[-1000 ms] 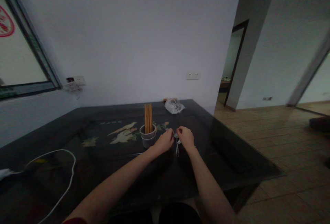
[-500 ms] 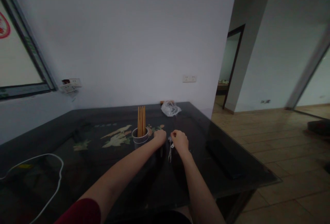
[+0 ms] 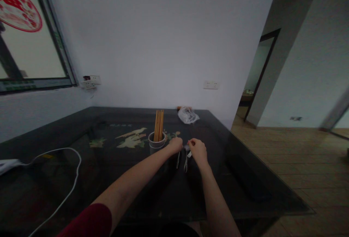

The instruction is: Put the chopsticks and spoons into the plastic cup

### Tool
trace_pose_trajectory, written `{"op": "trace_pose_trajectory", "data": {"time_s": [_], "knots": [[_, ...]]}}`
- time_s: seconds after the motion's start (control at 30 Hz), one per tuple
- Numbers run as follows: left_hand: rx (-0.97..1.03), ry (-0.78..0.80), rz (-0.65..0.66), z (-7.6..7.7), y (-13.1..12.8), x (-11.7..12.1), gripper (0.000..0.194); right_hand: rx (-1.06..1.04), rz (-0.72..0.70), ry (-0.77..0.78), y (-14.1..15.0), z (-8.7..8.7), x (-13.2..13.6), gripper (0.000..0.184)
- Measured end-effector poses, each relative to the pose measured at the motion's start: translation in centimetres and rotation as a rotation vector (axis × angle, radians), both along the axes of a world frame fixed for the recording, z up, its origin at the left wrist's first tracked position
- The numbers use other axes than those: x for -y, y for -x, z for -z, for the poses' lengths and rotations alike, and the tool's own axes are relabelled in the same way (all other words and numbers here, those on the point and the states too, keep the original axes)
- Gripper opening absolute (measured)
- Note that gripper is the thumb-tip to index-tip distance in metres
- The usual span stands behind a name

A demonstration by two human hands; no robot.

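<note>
Black and glossy in the head view, the surface (image 3: 169,189) carries a small silvery piece (image 3: 186,147), round at its upper end, with a narrow tail pointing toward the wearer; it lies between the two hands. The right hand (image 3: 198,150) is drawn into a pinch, thumb and forefinger nearly together at the edge of that round end; whether the grip truly has hold of it, I cannot tell. A little white tab (image 3: 189,154) shows just beside the fingers. The left hand (image 3: 175,145) is curled, knuckles up, its fingertips hidden, so what its grip holds cannot be told; a slim metallic piece (image 3: 178,160) extends from beneath it. Near that hand stands a grey cup (image 3: 156,145) of upright wooden sticks (image 3: 158,126).

Pale characters (image 3: 120,125) above the bird-and-flower picture (image 3: 132,138) are too small to read. A red emblem (image 3: 20,4) marks the window, its design partly cut off.
</note>
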State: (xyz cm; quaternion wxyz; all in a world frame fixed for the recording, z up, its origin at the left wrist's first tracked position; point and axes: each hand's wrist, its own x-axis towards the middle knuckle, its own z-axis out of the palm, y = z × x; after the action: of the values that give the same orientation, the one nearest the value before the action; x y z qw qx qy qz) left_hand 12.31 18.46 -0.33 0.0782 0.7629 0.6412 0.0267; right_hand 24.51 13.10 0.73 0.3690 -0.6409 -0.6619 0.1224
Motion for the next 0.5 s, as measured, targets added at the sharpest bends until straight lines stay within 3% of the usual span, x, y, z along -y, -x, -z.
{"op": "trace_pose_trajectory", "data": {"time_s": [0.17,0.33,0.5], "knots": [[0.097,-0.055,0.073,-1.1,0.5,1.5,0.024,-0.269,-0.092,-0.135,-0.4,-0.2,-0.4,0.027],[0.217,-0.120,0.148,-3.3,2.0,3.6,0.021,-0.457,-0.151,-0.253,-0.3,-1.5,0.5,0.033],[0.729,-0.027,0.217,-6.4,5.5,5.7,0.022,-0.490,-0.181,-0.298,0.3,-2.1,1.3,0.036]]}}
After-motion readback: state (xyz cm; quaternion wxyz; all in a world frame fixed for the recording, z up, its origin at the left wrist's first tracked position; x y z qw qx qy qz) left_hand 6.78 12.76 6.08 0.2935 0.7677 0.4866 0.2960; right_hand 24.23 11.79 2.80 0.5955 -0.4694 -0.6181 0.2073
